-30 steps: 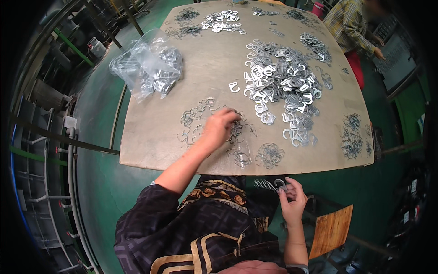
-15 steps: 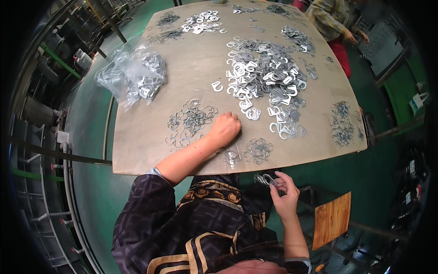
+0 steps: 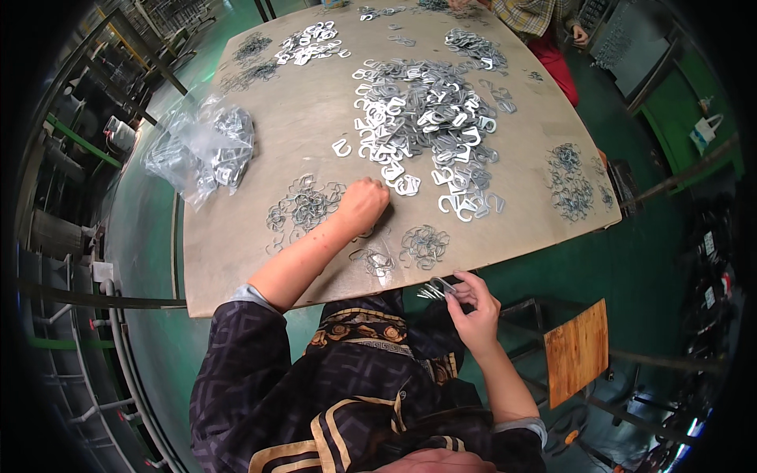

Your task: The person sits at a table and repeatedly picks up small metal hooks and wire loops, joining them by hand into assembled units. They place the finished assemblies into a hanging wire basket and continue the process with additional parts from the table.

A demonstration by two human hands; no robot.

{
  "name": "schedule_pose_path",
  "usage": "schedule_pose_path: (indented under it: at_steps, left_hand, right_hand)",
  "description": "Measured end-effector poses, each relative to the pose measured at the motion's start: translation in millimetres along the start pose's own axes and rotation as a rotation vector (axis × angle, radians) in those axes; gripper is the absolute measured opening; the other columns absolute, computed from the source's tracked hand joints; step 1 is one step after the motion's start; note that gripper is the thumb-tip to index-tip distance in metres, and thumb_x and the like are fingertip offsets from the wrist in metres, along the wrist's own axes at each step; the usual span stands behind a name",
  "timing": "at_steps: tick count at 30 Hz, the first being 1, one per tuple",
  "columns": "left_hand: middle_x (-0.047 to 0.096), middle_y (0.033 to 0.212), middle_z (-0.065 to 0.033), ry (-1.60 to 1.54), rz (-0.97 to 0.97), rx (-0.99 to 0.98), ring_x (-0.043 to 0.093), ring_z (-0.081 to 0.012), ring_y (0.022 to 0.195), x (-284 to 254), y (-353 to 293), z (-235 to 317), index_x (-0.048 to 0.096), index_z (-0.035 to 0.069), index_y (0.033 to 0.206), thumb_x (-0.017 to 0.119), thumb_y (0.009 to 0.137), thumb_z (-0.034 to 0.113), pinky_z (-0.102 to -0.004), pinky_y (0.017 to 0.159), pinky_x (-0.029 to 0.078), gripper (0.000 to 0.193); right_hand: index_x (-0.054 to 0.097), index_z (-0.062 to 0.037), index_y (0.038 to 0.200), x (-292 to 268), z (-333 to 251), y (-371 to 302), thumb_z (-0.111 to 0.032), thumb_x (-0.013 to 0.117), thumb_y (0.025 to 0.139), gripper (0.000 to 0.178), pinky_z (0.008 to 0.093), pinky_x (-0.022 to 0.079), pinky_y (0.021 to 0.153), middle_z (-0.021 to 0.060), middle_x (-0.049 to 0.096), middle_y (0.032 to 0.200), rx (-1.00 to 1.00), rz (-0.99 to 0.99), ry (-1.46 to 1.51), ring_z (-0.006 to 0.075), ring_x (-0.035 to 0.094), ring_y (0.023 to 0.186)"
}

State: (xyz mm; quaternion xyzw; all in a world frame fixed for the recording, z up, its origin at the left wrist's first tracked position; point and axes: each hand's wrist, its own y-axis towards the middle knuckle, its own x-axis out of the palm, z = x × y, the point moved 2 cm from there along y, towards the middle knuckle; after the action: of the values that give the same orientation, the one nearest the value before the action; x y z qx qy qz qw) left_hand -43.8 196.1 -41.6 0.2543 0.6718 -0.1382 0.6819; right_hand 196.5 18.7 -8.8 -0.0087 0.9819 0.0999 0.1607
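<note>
My left hand (image 3: 364, 206) rests on the table with its fingers curled; its fingertips and whatever they hold are hidden. Beside it on the left lies a tangled pile of thin bent wire clips (image 3: 306, 206). A smaller pile of wire clips (image 3: 424, 247) sits to its right, nearer the edge. Just past the table's near edge, my right hand (image 3: 475, 311) pinches several metal hooks (image 3: 434, 289) between thumb and fingers. Beyond my left hand spreads a large heap of flat silvery metal hooks (image 3: 426, 118), with one loose hook (image 3: 341, 147) at its left.
A clear plastic bag of metal parts (image 3: 209, 150) lies at the table's left edge. More wire clips (image 3: 572, 185) are at the right. Another person (image 3: 536, 24) stands at the far right side. A wooden seat (image 3: 577, 352) is right of my right arm.
The whole view has shifted, so the table appears farther up and left. Both hands stay in about the same places relative to the table. The other person's hand now shows at the far edge.
</note>
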Motion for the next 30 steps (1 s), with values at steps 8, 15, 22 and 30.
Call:
schedule_pose_path:
  at_steps: [8, 15, 22, 30]
  left_hand:
    - [0.071, 0.078, -0.0069, -1.256, -0.148, -0.286, 0.063, -0.0131, 0.068, -44.8, -31.9, 40.8, 0.072, 0.002, 0.086, 0.069, 0.075, 0.004, -0.0281, 0.068, 0.052, 0.012]
    - [0.061, 0.101, -0.0048, -1.491, -0.102, -0.041, 0.057, -0.0179, 0.098, -59.9, -62.1, 97.9, 0.074, 0.006, 0.085, 0.080, 0.076, 0.013, -0.0317, 0.090, 0.043, 0.013]
    - [0.060, 0.104, -0.0052, -1.575, -0.110, -0.073, 0.057, -0.0190, 0.103, -50.9, -63.4, 109.1, 0.072, 0.005, 0.085, 0.079, 0.078, 0.013, -0.0347, 0.094, 0.042, 0.013]
    - [0.068, 0.095, -0.0075, -1.551, -0.151, -0.067, 0.062, -0.0146, 0.094, -62.1, -68.5, 119.9, 0.060, 0.002, 0.093, 0.067, 0.091, 0.009, -0.0293, 0.088, 0.046, 0.010]
  right_hand:
    - [0.058, 0.0017, 0.119, 3.4, -3.4, 0.5, 0.009, 0.068, 0.079, 0.042, 0.0261, 0.056, 0.070, 0.0110, 0.068, 0.085, -0.003, 0.031, -0.010, 0.0139, 0.068, 0.077]
    - [0.059, -0.0017, 0.119, 7.0, -11.7, 1.3, 0.007, 0.069, 0.078, 0.044, 0.0307, 0.056, 0.064, 0.0113, 0.069, 0.082, -0.102, 0.071, -0.082, 0.0209, 0.069, 0.070]
    - [0.057, -0.0007, 0.121, 5.7, -13.9, 0.1, 0.009, 0.070, 0.077, 0.047, 0.0288, 0.056, 0.068, 0.0118, 0.069, 0.083, -0.121, 0.039, -0.135, 0.0190, 0.070, 0.073]
    - [0.055, 0.0016, 0.121, -5.6, 1.4, 2.3, 0.002, 0.072, 0.076, 0.048, 0.0286, 0.056, 0.067, 0.0122, 0.070, 0.086, -0.140, 0.056, 0.061, 0.0168, 0.069, 0.070]
